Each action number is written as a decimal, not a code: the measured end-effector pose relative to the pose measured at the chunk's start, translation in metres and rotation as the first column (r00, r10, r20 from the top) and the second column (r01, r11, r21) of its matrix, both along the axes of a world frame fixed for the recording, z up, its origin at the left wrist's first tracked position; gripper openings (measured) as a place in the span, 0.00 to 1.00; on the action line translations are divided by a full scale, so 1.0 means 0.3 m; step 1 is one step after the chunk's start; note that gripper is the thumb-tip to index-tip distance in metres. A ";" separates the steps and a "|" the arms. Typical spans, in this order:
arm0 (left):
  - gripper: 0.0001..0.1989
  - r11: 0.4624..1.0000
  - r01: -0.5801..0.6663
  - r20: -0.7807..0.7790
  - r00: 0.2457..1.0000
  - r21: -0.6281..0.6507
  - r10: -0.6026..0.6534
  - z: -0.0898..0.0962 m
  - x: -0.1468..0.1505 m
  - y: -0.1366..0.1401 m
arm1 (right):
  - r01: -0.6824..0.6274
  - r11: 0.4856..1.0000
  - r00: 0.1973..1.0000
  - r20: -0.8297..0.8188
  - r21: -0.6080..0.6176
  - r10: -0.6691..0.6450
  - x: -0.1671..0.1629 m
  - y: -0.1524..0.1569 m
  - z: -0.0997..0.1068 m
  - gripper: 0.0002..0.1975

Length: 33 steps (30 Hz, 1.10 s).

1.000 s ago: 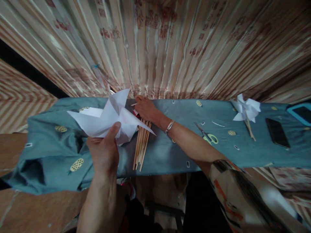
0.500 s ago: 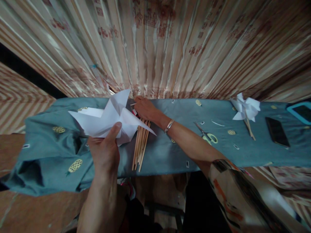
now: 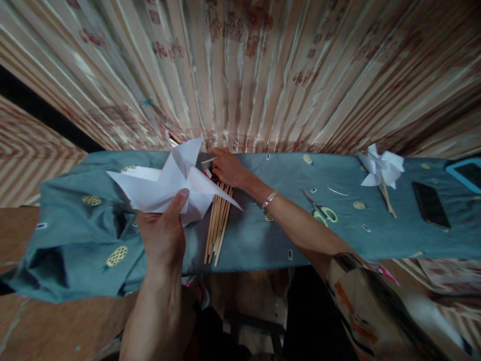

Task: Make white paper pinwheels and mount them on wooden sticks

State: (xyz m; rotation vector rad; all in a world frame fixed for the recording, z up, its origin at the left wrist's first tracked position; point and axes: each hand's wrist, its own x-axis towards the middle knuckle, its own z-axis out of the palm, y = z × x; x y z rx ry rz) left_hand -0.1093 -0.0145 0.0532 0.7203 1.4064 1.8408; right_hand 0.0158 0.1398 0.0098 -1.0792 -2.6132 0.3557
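My left hand (image 3: 164,228) is closed on a white paper pinwheel (image 3: 176,188), its thumb pressed on the front below the folded centre. My right hand (image 3: 228,168) reaches to the far edge of the table, beyond a bundle of thin wooden sticks (image 3: 218,225). Its fingers are curled and point down; what they grip, if anything, is hidden. Beside its fingertips shows a thin white strip (image 3: 209,161). A small red and white item (image 3: 208,173) lies just under the hand, partly covered. The pinwheel's right tip overlaps the sticks.
Scissors with pale green handles (image 3: 325,214) lie right of my right forearm. Farther right are a finished pinwheel on a stick (image 3: 382,168), a black phone (image 3: 430,204) and a blue-framed device (image 3: 466,173). A patterned curtain (image 3: 240,90) hangs behind the narrow cloth-covered table (image 3: 255,245).
My right hand has shifted slightly to the right, and more of the thin white strip shows beside its fingers. My left hand and the pinwheel stay nearly still.
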 end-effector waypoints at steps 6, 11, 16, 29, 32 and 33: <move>0.15 1.000 -0.017 -0.013 1.000 0.005 0.018 -0.007 0.003 0.006 | 0.070 0.933 0.880 -0.418 -0.354 -0.225 0.058 0.001 -0.040 0.08; 0.12 1.000 0.008 0.003 1.000 0.005 -0.008 -0.004 0.025 0.010 | -0.223 0.655 0.426 -0.677 -0.722 -0.600 0.220 -0.141 -0.046 0.03; 0.08 0.997 0.074 -0.014 0.997 -0.019 -0.074 -0.015 0.081 0.008 | -0.240 0.443 0.388 -0.504 -0.864 -0.772 0.413 -0.328 -0.030 0.10; 0.13 0.922 0.304 -0.058 0.944 -0.241 -0.326 -0.082 0.272 0.011 | 0.289 0.957 0.933 0.225 -0.002 -0.282 0.540 -0.502 -0.043 0.12; 0.13 0.911 0.341 -0.078 0.927 -0.231 -0.366 -0.094 0.292 0.020 | 0.285 0.959 0.946 0.162 0.004 -0.282 0.548 -0.503 -0.070 0.12; 0.13 0.911 0.354 -0.078 0.923 -0.210 -0.377 -0.097 0.297 0.023 | 0.290 0.957 0.951 0.119 -0.015 -0.286 0.555 -0.500 -0.079 0.11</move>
